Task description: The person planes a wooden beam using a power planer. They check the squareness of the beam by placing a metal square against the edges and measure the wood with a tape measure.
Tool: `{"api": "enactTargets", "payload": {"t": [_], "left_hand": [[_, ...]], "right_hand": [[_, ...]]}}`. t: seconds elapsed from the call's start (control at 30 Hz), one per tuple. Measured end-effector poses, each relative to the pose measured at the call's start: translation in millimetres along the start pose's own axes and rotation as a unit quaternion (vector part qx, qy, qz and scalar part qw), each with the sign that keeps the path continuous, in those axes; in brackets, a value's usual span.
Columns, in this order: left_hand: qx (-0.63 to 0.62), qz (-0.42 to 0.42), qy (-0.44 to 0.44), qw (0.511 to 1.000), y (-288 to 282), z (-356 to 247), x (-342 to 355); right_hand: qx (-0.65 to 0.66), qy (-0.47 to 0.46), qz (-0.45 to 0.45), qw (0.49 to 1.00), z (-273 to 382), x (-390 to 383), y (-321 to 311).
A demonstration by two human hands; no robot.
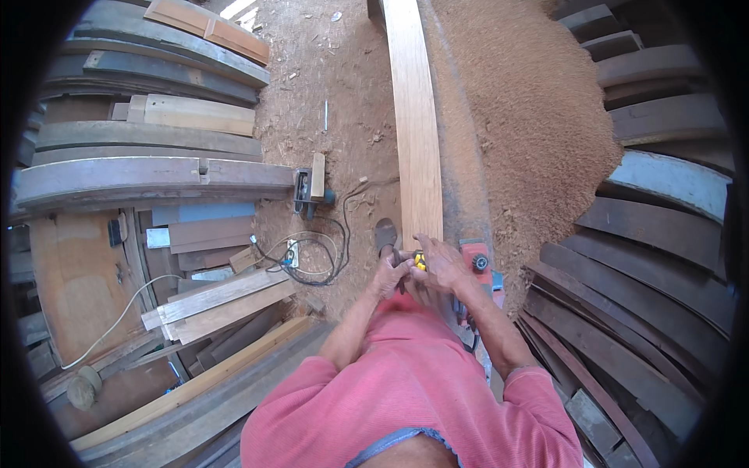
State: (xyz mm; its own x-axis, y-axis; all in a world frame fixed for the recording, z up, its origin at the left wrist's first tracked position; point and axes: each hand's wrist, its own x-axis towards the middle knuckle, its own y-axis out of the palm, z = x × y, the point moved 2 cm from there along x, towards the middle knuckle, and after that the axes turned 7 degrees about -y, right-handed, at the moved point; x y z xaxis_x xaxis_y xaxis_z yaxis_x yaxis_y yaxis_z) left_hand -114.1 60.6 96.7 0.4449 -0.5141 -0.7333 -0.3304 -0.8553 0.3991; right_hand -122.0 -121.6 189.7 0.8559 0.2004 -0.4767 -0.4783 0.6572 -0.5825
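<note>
A long pale wooden plank point(417, 117) runs away from me, its near end just in front of my body. Over that end my two hands come close together. My right hand point(443, 265) curls around a small yellow and black tool point(420, 261), which looks like a tape measure, its fingers partly over the plank. My left hand point(388, 276) is closed beside it, fingers bent toward the yellow tool; a dark thing shows at its fingertips, too small to name. Just right of my right hand sits a red electric planer point(474, 257) with a black knob.
A teal power tool point(308, 192) with a flat metal base lies on the floor at left, near tangled cables point(335, 261). Stacked boards point(148, 183) line the left side, more dark boards point(647, 249) the right. A heap of wood shavings point(538, 132) spreads right of the plank.
</note>
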Motion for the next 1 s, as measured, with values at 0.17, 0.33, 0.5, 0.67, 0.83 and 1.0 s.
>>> {"api": "enactTargets", "payload": {"t": [0.17,0.33,0.5,0.67,0.83,1.0], "left_hand": [[-0.002,-0.039,0.055,0.998,-11.9,-11.7,11.2],[-0.022,-0.157,0.048,0.986,-39.6,-14.9,69.1],[0.018,-0.206,0.063,0.976,-43.7,-0.8,115.0],[-0.025,-0.189,0.068,0.979,-33.0,-4.6,107.6],[-0.032,-0.181,0.051,0.982,-33.8,-11.0,97.6],[-0.003,-0.208,0.078,0.975,-34.7,-9.8,105.2]], "right_hand": [[-0.013,0.020,-0.004,1.000,-16.5,0.7,4.7],[-0.143,0.094,-0.093,0.981,-71.2,-12.2,-38.1],[-0.229,0.081,-0.125,0.962,-120.2,-13.5,-58.8],[-0.221,0.093,-0.136,0.961,-135.8,-14.6,-58.8],[-0.201,0.098,-0.139,0.965,-125.6,-11.8,-65.0],[-0.205,0.074,-0.155,0.964,-133.3,-11.2,-62.4]]}}
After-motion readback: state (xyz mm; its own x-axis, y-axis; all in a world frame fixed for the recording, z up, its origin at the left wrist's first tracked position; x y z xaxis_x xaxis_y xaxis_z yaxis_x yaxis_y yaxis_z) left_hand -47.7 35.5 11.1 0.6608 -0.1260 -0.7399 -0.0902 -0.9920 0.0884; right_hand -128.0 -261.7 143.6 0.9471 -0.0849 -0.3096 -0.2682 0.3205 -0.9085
